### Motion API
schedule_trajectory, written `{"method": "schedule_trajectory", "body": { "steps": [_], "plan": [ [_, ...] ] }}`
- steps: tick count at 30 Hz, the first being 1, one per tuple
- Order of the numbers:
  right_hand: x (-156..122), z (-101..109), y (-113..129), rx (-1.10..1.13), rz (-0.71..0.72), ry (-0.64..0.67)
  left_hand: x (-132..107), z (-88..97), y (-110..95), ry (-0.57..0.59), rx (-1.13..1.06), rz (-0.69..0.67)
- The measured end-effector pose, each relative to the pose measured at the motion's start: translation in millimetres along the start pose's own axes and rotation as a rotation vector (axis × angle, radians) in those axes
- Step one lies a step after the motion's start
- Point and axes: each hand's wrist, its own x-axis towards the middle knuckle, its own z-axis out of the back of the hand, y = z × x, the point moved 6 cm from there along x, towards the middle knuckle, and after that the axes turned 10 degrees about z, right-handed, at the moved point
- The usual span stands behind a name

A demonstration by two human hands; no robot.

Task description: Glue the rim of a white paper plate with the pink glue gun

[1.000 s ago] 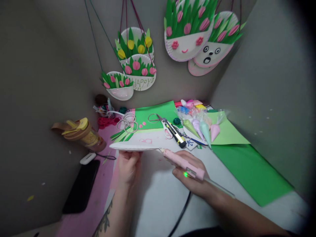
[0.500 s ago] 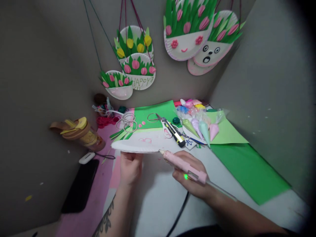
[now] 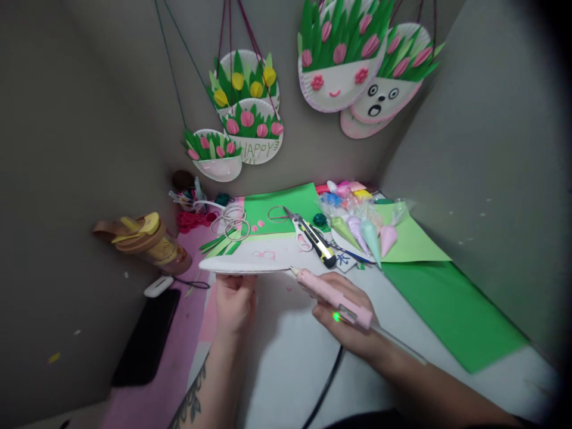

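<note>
Your left hand (image 3: 235, 301) grips the paper plate (image 3: 245, 264) by its near edge, held flat above the worktop (image 3: 286, 357). Your right hand (image 3: 346, 325) is wrapped around the pink glue pen (image 3: 333, 292), which points up-left, tip touching the plate's right rim.

Dim overall, with soft, even light from above and slightly behind. Brightest on the white bench (image 3: 286, 357) just below the fingers (image 3: 328, 283), and on the green paper (image 3: 451, 310) to their right. Faint, diffuse shadow beneath the paper plate (image 3: 243, 264) and left hand (image 3: 235, 304). No harsh glare; only a small green glow on the pink glue pen (image 3: 333, 293). Strong barrel distortion, walls bowed. Heavy dark vignette at the right edge and corners. Slight softness throughout, blurrier toward the near forearms and far left.
</note>
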Motion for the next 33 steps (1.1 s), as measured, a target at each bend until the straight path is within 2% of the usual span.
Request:
{"method": "schedule_trajectory", "body": {
  "steps": [6, 11, 17, 24, 33],
  "plan": [
    [4, 1, 6, 0.055, 0.021, 0.013, -1, -0.2, 0, -0.013, 0.034, -0.002],
    [3, 1, 7, 0.056, 0.021, 0.009, -3, 2.7, 5, -0.07, 0.087, 0.006],
    [3, 0, 5, 0.032, 0.02, -0.001, -3, 7.0, 8, -0.071, 0.138, -0.045],
    [0, -1, 4, 0.022, -0.001, -0.016, -8, 17.4, 9, -0.145, 0.288, -0.119],
    [3, 1, 5, -0.009, -0.004, -0.037, -12, 18.3, 7, -0.173, 0.31, -0.124]
  ]
}}
